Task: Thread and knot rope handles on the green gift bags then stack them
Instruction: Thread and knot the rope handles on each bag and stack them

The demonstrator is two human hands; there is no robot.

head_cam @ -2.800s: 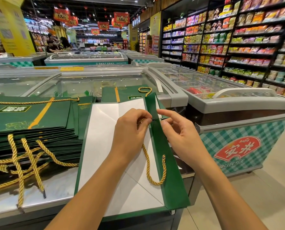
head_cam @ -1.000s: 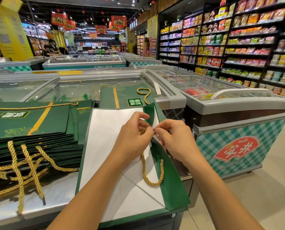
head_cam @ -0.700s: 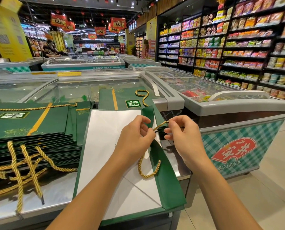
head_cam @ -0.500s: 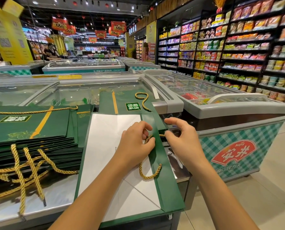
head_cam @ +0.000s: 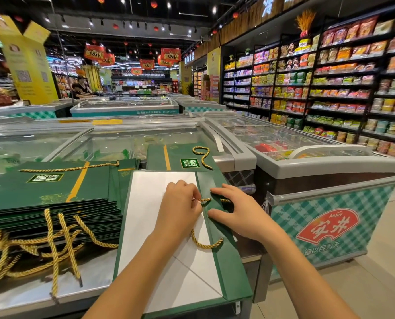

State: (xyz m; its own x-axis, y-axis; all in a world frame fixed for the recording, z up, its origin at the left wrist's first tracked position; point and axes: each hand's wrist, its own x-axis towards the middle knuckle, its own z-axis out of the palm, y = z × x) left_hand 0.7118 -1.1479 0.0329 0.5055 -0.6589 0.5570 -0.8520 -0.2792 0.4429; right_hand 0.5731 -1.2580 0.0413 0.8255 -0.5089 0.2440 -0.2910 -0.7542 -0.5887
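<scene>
A flat green gift bag lies on the freezer lid with its white inside facing up. A gold rope loops over its folded green rim. My left hand pinches the rope near the rim's hole. My right hand rests on the green rim and holds the rope's other part between thumb and forefinger. A stack of finished green bags with gold handles sits at the left. Another green bag with a rope lies beyond.
The bags lie on a glass-topped chest freezer. A second freezer with a checked front stands to the right. Stocked shelves line the aisle on the right. A person stands far back on the left.
The green rim, held up before, now lies flat on the bag. The rope was pulled through to the right, and its hanging loop has grown shorter.
</scene>
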